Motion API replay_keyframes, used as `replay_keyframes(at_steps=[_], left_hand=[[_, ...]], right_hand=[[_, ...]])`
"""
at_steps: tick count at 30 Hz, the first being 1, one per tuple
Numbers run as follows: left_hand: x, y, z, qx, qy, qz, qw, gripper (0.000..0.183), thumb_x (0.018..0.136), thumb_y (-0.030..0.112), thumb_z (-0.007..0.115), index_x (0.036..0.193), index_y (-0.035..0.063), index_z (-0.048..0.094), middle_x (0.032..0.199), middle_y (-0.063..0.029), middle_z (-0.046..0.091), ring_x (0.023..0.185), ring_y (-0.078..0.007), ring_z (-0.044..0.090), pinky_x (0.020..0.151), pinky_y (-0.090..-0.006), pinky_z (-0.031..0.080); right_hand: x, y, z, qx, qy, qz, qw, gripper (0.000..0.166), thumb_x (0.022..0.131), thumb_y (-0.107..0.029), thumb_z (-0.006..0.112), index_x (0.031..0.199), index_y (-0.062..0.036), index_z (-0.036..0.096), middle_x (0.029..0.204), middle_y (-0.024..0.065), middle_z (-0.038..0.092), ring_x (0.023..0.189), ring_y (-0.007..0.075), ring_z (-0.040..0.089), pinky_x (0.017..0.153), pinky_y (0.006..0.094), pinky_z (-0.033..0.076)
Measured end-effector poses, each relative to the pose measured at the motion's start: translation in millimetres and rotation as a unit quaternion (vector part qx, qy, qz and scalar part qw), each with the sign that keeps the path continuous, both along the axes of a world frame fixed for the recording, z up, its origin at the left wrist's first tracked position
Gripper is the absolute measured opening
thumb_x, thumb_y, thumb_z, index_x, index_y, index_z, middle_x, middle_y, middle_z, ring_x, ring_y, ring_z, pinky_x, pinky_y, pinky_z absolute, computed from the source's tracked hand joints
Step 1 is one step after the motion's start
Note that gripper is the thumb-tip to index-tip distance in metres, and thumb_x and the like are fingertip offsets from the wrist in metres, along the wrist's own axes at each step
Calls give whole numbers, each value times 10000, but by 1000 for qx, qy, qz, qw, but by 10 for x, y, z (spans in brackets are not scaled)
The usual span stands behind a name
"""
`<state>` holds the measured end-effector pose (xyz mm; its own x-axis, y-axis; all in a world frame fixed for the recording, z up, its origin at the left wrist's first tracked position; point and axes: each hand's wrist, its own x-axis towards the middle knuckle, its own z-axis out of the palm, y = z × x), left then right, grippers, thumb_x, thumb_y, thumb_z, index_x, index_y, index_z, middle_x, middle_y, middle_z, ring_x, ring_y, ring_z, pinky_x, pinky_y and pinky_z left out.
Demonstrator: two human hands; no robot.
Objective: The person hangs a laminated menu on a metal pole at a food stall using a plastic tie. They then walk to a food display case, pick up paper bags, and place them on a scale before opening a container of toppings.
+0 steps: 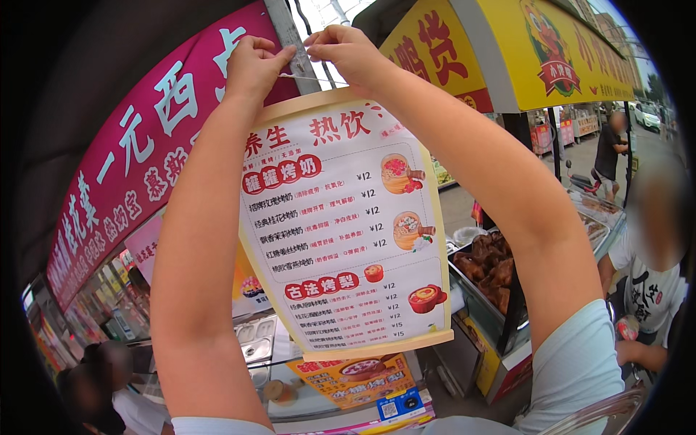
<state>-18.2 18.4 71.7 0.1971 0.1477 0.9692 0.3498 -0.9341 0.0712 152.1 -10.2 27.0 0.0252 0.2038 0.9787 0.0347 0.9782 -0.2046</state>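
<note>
Both arms are raised. My left hand (260, 66) is at the upper middle, beside a grey metal post (291, 32), its thumb and fingers pinched near the post. Just right of it, my right hand (345, 53) has its fingertips brought together by the post's other side. A thin white cord (321, 79) runs below the hands, above a hanging menu poster (337, 217) with wooden strips at its top and bottom. The poster bears red and black writing, prices and food pictures. Whether either hand grips the cord is too small to tell.
A magenta sign (163, 119) spans the left, and a yellow stall sign (549, 54) the upper right. Below are metal food pans (258, 331), a lidded cup (280, 391) and a tray of cooked meat (486, 266). People stand at lower left and right.
</note>
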Motion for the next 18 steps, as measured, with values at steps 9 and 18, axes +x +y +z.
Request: replay_keyframes(at_steps=[9, 18], left_hand=[[79, -43, 29, -6, 26, -3, 1000, 401, 783, 260, 776, 1019, 3, 578, 766, -62, 623, 717, -132, 620, 648, -256, 502], [241, -298, 10, 25, 38, 91, 995, 468, 723, 353, 807, 943, 4, 587, 746, -84, 656, 636, -156, 651, 599, -265, 509]], right_hand=[[65, -103, -111, -40, 37, 122, 991, 38, 880, -29, 606, 856, -2, 592, 1069, 112, 607, 922, 153, 579, 878, 279, 490], [140, -97, -142, -76, 89, 162, 980, 53, 847, 9, 600, 858, 53, 572, 902, 134, 602, 820, 189, 600, 798, 304, 513]])
